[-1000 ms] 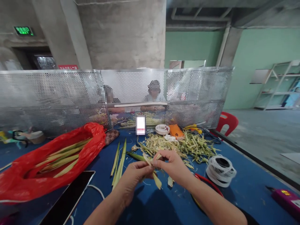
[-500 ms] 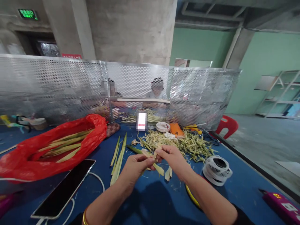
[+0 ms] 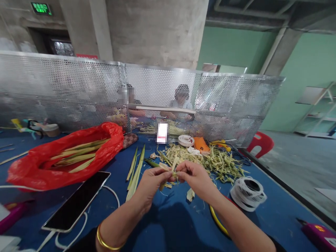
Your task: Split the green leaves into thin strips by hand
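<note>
Close together over the blue table, both hands pinch one pale green leaf strip (image 3: pixel 174 163). My left hand (image 3: pixel 153 180) has thumb and fingers closed on its left part, where a flap sticks out over the fingers. My right hand (image 3: pixel 193 175) grips the same piece from the right with its fingertips. One end of the strip points up between the hands; the folded middle is partly hidden by fingers. Just below my right hand lies a small pale leaf scrap (image 3: pixel 190 195). Several long leaf strips (image 3: pixel 136 176) lie left of my left hand.
A heap of short cut leaf pieces (image 3: pixel 223 163) lies behind my hands. To the left are a red plastic bag (image 3: pixel 27 171) with long leaves and a phone (image 3: pixel 78 197) on a cable. At right stands a white-wrapped roll (image 3: pixel 248 196). A perforated metal screen (image 3: pixel 91 91) closes the back.
The leaf end that hung down to the right is gone from there, and an end now points up between my fingers. The view has shifted slightly. Both hands keep their grip.
</note>
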Available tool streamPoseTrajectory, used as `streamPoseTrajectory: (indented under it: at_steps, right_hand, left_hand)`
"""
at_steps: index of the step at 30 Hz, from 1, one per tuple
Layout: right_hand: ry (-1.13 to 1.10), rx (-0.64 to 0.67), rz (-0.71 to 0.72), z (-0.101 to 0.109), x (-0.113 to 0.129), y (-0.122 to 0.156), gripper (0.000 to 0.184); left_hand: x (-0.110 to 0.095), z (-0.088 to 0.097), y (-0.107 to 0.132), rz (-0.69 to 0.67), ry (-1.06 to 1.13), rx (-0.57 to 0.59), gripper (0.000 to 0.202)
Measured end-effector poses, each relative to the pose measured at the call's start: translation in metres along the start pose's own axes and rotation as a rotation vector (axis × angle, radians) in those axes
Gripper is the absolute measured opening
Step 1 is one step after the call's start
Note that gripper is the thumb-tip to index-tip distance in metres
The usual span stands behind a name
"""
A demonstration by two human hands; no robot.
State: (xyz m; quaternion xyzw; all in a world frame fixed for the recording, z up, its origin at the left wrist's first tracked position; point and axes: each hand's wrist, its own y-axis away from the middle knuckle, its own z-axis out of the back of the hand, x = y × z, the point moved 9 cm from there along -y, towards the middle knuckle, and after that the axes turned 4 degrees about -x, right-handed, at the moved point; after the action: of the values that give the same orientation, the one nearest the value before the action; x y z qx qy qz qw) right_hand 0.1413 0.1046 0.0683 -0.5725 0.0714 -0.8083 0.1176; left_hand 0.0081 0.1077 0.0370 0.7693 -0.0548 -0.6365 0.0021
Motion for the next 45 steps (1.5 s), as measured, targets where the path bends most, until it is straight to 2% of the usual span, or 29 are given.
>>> streamPoseTrajectory:
  at_steps: [2,4,6,8,11,13,15,19,23,26,29,32,37,45]
  right_hand:
    - [0.129,-0.1,0.074,0.013,0.008,0.0,0.006]
    - [0.261,-0.238,0.21,0.027,0.025,0.004,0.011]
    - [0.372,-0.309,0.337,0.031,0.042,0.01,0.013]
    - [0.433,-0.26,0.383,0.023,0.048,0.013,0.012]
    - [0.41,-0.112,0.319,0.004,0.041,0.013,0.006]
    - [0.382,-0.068,0.273,-0.002,0.036,0.014,0.004]
    - [0.385,-0.081,0.251,0.0,0.036,0.015,0.011]
    - [0.428,-0.114,0.243,0.009,0.04,0.018,0.01]
    - [0.509,-0.142,0.307,0.007,0.046,0.023,0.012]
    - [0.585,-0.263,0.426,0.004,0.056,0.031,0.012]
    - [0.641,-0.397,0.595,-0.003,0.069,0.043,0.012]
    - [0.694,-0.475,0.704,-0.009,0.076,0.053,0.01]
    - [0.706,-0.567,0.765,-0.008,0.075,0.058,0.008]
    - [0.686,-0.569,0.779,-0.008,0.073,0.058,0.008]
  left_hand:
    - [0.0,-0.002,0.001,0.005,-0.044,0.016,0.015]
    - [0.002,-0.004,0.004,0.027,-0.124,0.032,0.018]
    - [0.003,-0.009,0.007,0.037,-0.221,0.072,0.025]
    - [0.004,-0.019,0.011,0.011,-0.29,0.138,0.028]
    - [0.005,-0.034,0.018,-0.064,-0.307,0.26,0.021]
    - [0.007,-0.037,0.02,-0.094,-0.33,0.292,0.022]
    - [0.009,-0.032,0.018,-0.112,-0.399,0.257,0.025]
    - [0.006,-0.018,0.012,-0.141,-0.511,0.144,0.03]
    - [0.0,-0.012,0.009,-0.095,-0.417,0.059,0.029]
    - [0.0,-0.011,0.01,-0.011,-0.225,0.032,0.022]
    - [-0.004,-0.013,0.012,-0.014,-0.049,0.053,0.019]
    - [-0.001,-0.013,0.014,0.016,0.05,0.056,0.016]
    - [0.004,-0.013,0.013,0.046,0.127,0.042,0.012]
    - [0.006,-0.012,0.013,0.144,0.27,0.004,0.016]
